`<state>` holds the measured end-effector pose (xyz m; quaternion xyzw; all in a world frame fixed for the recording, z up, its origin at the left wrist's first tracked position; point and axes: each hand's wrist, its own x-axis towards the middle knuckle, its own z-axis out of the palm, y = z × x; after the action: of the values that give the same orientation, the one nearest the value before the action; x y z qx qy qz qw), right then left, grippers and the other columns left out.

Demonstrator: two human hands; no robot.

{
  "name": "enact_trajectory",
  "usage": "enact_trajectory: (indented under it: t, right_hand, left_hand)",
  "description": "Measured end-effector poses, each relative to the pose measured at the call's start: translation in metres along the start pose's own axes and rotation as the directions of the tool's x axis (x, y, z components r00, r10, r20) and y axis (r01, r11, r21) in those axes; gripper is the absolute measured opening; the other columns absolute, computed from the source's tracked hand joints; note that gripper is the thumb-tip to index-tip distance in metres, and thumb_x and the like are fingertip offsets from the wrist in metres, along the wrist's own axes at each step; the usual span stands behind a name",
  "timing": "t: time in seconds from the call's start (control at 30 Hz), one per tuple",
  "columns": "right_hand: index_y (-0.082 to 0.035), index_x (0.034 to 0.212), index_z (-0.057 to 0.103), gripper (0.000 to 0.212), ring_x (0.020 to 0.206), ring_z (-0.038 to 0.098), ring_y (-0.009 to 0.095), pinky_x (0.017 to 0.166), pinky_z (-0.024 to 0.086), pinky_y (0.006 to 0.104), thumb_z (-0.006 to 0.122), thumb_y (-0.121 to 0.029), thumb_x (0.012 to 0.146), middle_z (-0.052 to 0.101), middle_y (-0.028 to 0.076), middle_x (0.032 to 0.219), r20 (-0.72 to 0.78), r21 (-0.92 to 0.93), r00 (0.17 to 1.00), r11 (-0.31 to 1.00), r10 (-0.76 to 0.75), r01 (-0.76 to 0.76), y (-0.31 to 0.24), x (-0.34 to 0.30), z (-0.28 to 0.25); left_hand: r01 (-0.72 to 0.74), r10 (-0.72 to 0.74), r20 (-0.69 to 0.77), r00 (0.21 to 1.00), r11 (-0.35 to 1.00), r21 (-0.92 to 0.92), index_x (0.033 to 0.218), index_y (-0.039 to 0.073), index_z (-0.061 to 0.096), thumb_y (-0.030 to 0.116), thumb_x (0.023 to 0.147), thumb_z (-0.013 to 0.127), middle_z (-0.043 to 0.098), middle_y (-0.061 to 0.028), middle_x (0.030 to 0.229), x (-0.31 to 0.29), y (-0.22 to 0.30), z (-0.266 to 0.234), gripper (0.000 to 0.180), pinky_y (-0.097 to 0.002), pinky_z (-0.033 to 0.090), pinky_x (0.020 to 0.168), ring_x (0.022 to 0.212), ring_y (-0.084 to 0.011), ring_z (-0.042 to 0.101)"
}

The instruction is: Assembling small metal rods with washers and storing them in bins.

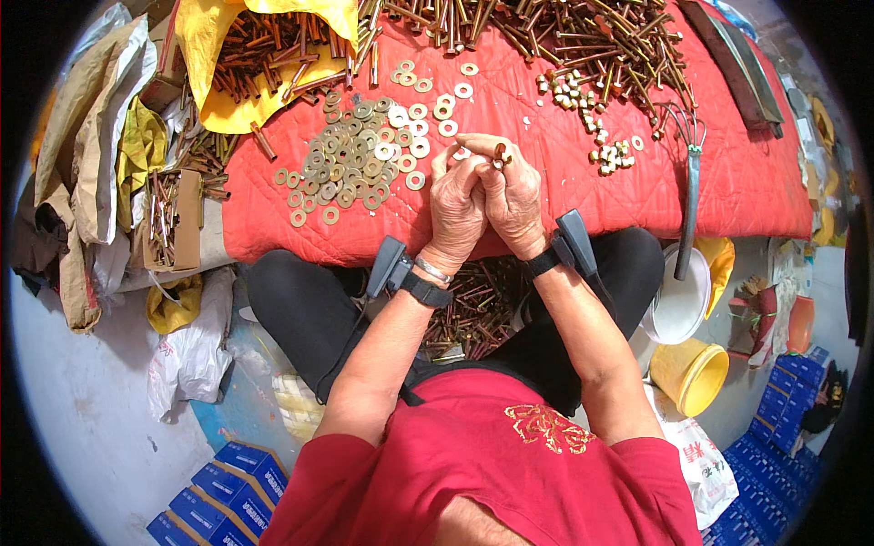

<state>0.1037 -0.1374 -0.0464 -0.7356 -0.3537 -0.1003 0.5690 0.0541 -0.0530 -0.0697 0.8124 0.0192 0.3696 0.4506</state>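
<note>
Copper-toned bolts (473, 314) heap between your knees. Just beyond, over a red quilted cloth (628, 196), your hands meet: your right hand (517, 193) pinches a hex-ended brass fastener (502, 156) between thumb and forefinger; your left hand (455, 207) curls against it, its fingertips partly hidden, so whether it grips anything cannot be told. Steady pressure, with the hex end kept clear of your fingers, would likely prevent slipping. Farther off lie flat washers (350, 164) leftward, small nuts (570, 96) rightward.

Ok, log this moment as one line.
right hand: gripping metal fastener | left hand: touching right | washers: loose on red cloth
</note>
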Motion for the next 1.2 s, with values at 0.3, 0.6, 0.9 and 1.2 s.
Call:
enact_trajectory:
  t: [0.3, 0.6, 0.9, 1.2]
  right_hand:
    - [-0.003, 0.103, 0.062, 0.028, 0.086, 0.063, 0.033, 0.074, 0.05, 0.0373, 0.049, -0.027, 0.096, 0.065, 0.014, 0.096, -0.004, 0.055, 0.993, 0.991, 0.121, -0.121, 0.016, -0.007, 0.003]
    - [-0.001, 0.096, 0.061, 0.026, 0.095, 0.062, 0.034, 0.084, 0.046, 0.0401, 0.047, -0.023, 0.095, 0.065, 0.017, 0.107, 0.022, 0.014, 0.994, 0.994, 0.109, -0.11, 0.015, -0.004, 0.006]
    - [0.003, 0.097, 0.061, 0.026, 0.09, 0.064, 0.035, 0.078, 0.049, 0.0417, 0.05, -0.02, 0.094, 0.066, 0.02, 0.104, -0.004, -0.023, 1.0, 1.0, -0.002, 0.002, 0.017, -0.005, 0.006]
    - [0.0, 0.1, 0.06, 0.016, 0.084, 0.057, 0.03, 0.075, 0.047, 0.039, 0.052, -0.01, 0.092, 0.062, 0.015, 0.093, 0.161, 0.025, 0.971, 0.982, 0.179, -0.186, 0.016, -0.004, -0.021]
  left_hand:
    - [0.15, -0.149, 0.054, 0.987, 0.989, -0.013, 0.096, 0.009, 0.064, 0.007, 0.087, 0.062, 0.063, -0.0129, 0.093, -0.004, -0.009, 0.006, 0.01, -0.0354, 0.052, 0.078, 0.085, -0.0284, 0.062]
    - [0.175, -0.171, 0.077, 0.982, 0.984, -0.041, 0.105, 0.008, 0.065, 0.004, 0.087, 0.059, 0.064, -0.019, 0.106, -0.004, -0.011, 0.005, 0.019, -0.0392, 0.051, 0.082, 0.096, -0.0335, 0.063]
    - [0.166, -0.162, 0.059, 0.985, 0.984, -0.066, 0.104, 0.003, 0.064, 0.001, 0.085, 0.057, 0.064, -0.0192, 0.103, -0.003, -0.009, 0.0, 0.02, -0.0433, 0.046, 0.091, 0.099, -0.0367, 0.061]
    - [0.081, -0.076, 0.057, 0.996, 0.992, -0.1, 0.118, 0.002, 0.06, 0.01, 0.082, 0.067, 0.06, -0.0143, 0.119, 0.026, 0.026, -0.031, 0.037, -0.0377, 0.042, 0.099, 0.114, -0.0287, 0.055]
